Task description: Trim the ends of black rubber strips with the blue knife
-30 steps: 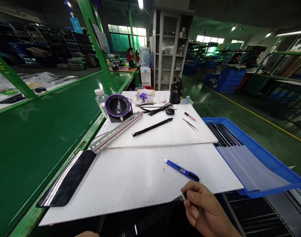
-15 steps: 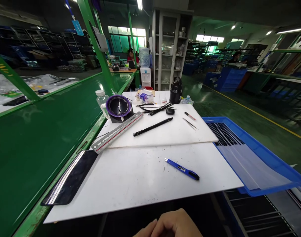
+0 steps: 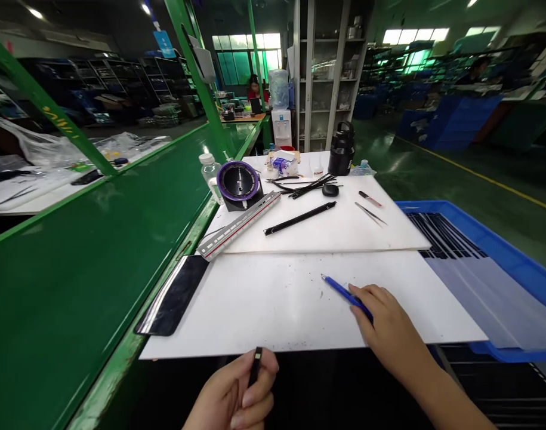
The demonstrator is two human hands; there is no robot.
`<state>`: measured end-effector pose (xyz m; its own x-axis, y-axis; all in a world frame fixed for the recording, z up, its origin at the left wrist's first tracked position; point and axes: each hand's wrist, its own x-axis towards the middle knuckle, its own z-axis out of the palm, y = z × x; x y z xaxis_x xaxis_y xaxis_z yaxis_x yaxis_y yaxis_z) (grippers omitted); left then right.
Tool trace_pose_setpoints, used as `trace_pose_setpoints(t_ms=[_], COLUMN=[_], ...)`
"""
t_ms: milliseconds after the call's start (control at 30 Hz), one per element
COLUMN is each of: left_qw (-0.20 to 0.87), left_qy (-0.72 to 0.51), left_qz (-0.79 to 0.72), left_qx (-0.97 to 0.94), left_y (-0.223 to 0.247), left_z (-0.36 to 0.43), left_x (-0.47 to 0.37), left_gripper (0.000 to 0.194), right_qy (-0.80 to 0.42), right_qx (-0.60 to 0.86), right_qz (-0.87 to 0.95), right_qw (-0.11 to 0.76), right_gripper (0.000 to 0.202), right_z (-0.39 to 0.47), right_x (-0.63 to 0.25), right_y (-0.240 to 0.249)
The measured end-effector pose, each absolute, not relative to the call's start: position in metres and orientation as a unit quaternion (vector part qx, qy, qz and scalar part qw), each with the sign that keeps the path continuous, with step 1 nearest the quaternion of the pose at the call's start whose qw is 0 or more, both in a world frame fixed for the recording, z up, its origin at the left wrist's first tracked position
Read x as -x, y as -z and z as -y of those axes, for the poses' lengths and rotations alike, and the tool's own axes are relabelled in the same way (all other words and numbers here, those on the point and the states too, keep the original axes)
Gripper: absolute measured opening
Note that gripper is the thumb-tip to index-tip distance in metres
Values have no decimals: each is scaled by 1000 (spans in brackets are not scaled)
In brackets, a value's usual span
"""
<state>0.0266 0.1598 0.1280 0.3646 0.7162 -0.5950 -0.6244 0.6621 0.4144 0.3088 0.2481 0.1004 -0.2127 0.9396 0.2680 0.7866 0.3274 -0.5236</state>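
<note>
My right hand [image 3: 384, 319] grips a blue utility knife [image 3: 342, 291] that lies on the white board, thumb on one side and fingers on the other. Low in the view, my left hand [image 3: 243, 391] pinches a small black strip [image 3: 255, 365] with a pale square near its tip, just off the board's front edge; most of the strip is hidden in the fingers. A long black strip [image 3: 299, 218] lies on the white foam sheet [image 3: 380, 236] further back.
To the left are a grey slotted rail [image 3: 239, 226], a glossy dark panel [image 3: 172, 298] and a purple-rimmed round device [image 3: 239, 182]. Tweezers [image 3: 370, 212], pliers [image 3: 285, 178] and a black flask [image 3: 342, 152] are on the sheet. A blue tray [image 3: 536, 280] holding black strips stands at right.
My right hand has come up onto the board and closed on the utility knife. My left hand now shows, with the small black strip in it. The camera view has shifted.
</note>
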Motion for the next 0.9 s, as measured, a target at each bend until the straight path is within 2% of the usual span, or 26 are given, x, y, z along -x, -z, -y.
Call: trace_pose_setpoints(t_ms=[133, 233, 333, 400, 467, 633, 733, 900], left_qw=[828, 828, 838, 834, 810, 776, 764, 746], left_qy=[-419, -422, -407, -404, -406, -361, -357, -377], left_qz=[-372, -370, -362, -376, -414, -482, -508, -532], left_qx=[-17, 6, 4, -27, -90, -190, -175, -136], left_y=[-134, -134, -132, -130, -128, -125, -124, -117], left_z=[-165, -167, -168, -167, -164, -153, -149, -146], left_x=[-28, -28, -26, -24, -23, -23, -23, -17], left_gripper=[34, 29, 28, 30, 32, 37, 38, 35], right_qy=[-262, -466, -667, -723, -714, -559, -568, -550], right_qx=[609, 595, 494, 466, 467, 482, 498, 477], right_qz=[672, 535, 432, 402, 447, 644, 628, 670], right_qw=[331, 378, 353, 313, 269, 198, 187, 144], right_gripper=[34, 34, 38, 41, 42, 41, 39, 24], right_z=[-240, -223, -204, -194, -189, -187, -183, -179], right_x=[-303, -301, -297, -294, -290, -276, -267, -256], right_y=[-114, -132, -138, -136, -131, -124, -126, -132])
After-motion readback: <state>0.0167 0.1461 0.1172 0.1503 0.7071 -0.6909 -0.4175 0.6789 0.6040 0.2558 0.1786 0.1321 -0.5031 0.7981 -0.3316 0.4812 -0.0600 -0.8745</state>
